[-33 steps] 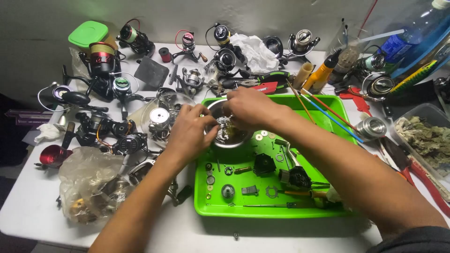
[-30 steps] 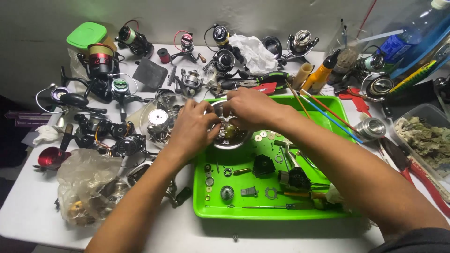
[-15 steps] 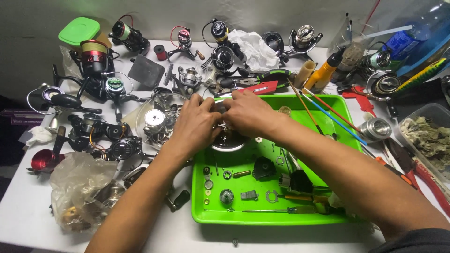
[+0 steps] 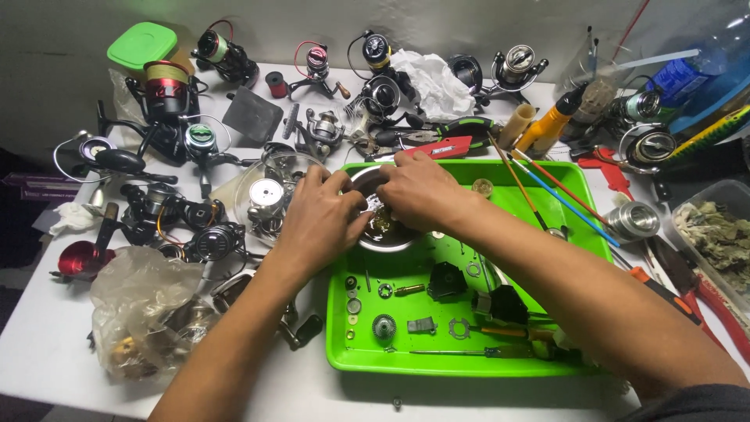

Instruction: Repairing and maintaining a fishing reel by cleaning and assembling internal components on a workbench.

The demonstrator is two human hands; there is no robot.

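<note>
My left hand and my right hand meet over a small round metal bowl that sits in the far left part of a bright green tray. Both hands have their fingers curled down into the bowl around a small brownish part, which they mostly hide. Which hand actually grips it I cannot tell. Small gears, washers, screws and black reel housings lie loose on the tray floor in front of the bowl.
Several fishing reels crowd the white table to the left and along the back. A clear plastic bag of parts lies front left. Pliers, thin brushes, a yellow bottle and a tub of dried leaves stand right.
Both hands have stayed over the metal bowl, fingers shifting slightly inside it. The view has drifted a little, and nothing on the table has been moved.
</note>
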